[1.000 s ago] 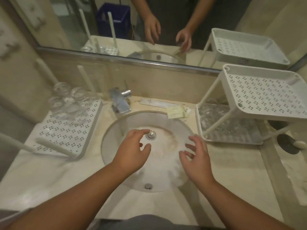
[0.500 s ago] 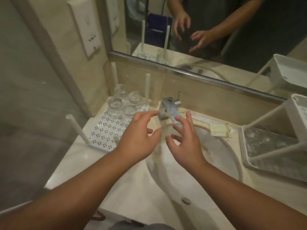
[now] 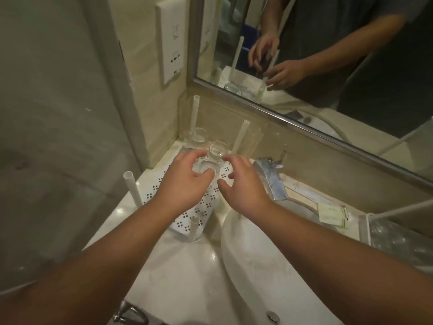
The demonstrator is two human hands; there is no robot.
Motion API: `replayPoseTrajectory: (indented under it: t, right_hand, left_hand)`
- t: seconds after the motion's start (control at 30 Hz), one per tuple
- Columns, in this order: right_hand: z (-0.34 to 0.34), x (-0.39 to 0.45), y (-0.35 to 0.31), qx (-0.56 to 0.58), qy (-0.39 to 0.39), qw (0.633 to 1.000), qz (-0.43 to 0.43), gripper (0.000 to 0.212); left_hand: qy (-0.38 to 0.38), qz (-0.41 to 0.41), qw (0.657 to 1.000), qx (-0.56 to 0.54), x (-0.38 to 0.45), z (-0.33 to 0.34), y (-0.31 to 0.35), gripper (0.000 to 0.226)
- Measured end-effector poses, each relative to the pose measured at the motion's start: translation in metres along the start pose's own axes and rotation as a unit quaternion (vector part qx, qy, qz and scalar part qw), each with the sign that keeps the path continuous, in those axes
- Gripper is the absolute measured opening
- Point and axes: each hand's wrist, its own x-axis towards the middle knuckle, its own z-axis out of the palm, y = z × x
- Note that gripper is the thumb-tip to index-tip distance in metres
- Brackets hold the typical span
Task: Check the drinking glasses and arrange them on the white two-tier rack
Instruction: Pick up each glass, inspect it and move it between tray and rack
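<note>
- The left hand (image 3: 185,184) curls its fingers around a clear glass (image 3: 206,168) on the white perforated tray (image 3: 187,214).
- The right hand (image 3: 241,184) hovers just beside the glass, fingers apart, holding nothing.

- Both forearms are extended forward from the lower frame edge, bare, converging toward the upper middle.
- Left hand (image 3: 185,184) is held palm down, fingers curled, thumb tucked toward the right (contact with anything under it cannot be confirmed).
- Right hand (image 3: 243,184) is held palm down just beside the left, fingers loosely bent and spread, thumb pointed toward the left hand.
- The hands are kept apart; a narrow gap is seen between the thumbs.
</note>
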Motion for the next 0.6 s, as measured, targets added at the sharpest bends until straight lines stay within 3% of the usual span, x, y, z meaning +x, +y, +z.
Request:
replayPoseTrajectory:
  t: [0.23, 0.6]
  right_hand:
    - [0.031, 0.043, -0.004, -0.17, -0.151, 0.973, -0.03, 0.07]
    - [0.043, 0.046, -0.001, -0.21, -0.187, 0.96, -0.01, 0.059]
  left_hand:
    - [-0.004, -0.09, 0.996, 0.003, 0.01, 0.001, -0.034, 0.047]
    - [-0.024, -0.136, 0.99, -0.037, 0.015, 0.006, -0.046, 0.046]
